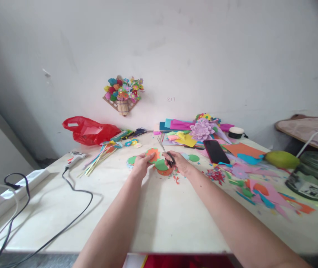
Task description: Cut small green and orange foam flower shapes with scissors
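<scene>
Between the thumb and fingers of my left hand [142, 163] is an orange flower cutout [153, 154] with a green edge behind it. My right hand [178, 163] is closed round the dark handles of a pair of scissors [163, 147], whose blades point up and away to the left. Just below the hands lie a green disc [161, 165] and an orange disc [164, 172] on the table. Another green disc [194, 158] is right of my right hand. Small paper scraps [177, 181] are scattered under it.
At the left are a glue gun [76, 159] with its cord, a power strip [36, 178] and a red plastic bag [92, 132]. A phone [216, 152], coloured offcuts [267, 193], a yellow-green fruit [282, 160] and a glass jar [312, 176] lie to the right.
</scene>
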A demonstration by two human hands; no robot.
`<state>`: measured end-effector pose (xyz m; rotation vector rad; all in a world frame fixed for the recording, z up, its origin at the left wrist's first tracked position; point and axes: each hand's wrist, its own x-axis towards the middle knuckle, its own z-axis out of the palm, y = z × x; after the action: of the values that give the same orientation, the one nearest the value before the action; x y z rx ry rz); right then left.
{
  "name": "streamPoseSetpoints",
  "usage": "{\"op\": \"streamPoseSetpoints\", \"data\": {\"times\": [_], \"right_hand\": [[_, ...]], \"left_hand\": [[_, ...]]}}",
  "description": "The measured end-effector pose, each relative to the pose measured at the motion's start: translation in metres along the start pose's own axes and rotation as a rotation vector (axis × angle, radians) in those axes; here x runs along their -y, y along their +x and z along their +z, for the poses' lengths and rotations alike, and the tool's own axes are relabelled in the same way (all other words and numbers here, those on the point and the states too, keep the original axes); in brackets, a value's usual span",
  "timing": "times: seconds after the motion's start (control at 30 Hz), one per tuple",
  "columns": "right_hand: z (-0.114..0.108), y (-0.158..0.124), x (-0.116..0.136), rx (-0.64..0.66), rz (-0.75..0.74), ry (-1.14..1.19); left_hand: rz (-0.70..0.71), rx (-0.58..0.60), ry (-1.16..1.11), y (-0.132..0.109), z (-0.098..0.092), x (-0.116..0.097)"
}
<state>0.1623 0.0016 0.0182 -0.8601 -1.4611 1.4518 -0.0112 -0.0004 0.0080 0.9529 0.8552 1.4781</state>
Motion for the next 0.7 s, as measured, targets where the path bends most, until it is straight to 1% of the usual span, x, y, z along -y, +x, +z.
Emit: {"op": "streamPoseSetpoints", "data": {"times": [0.1, 0.2, 0.57, 0.7], "right_hand": [[0.0015, -0.0027, 0.0000, 0.066, 0.004, -0.009], [0.0032, -0.0041, -0.0003, 0.104, 0.007, -0.028], [0.0054, -0.0032, -0.0048, 0.169, -0.007, -0.080], [0.0063, -0.0028, -0.0058, 0.183, -0.007, -0.102]], "left_hand": [[0.040, 0.019, -0.018, 0.0002, -0.0008, 0.0018], [0.077, 0.024, -0.023, 0.0004, -0.0003, 0.0031], [0.106, -0.036, -0.078, 0.0002, 0.0052, 0.0028], [0.104, -0.033, -0.060, -0.0001, 0.0060, 0.0031]]}}
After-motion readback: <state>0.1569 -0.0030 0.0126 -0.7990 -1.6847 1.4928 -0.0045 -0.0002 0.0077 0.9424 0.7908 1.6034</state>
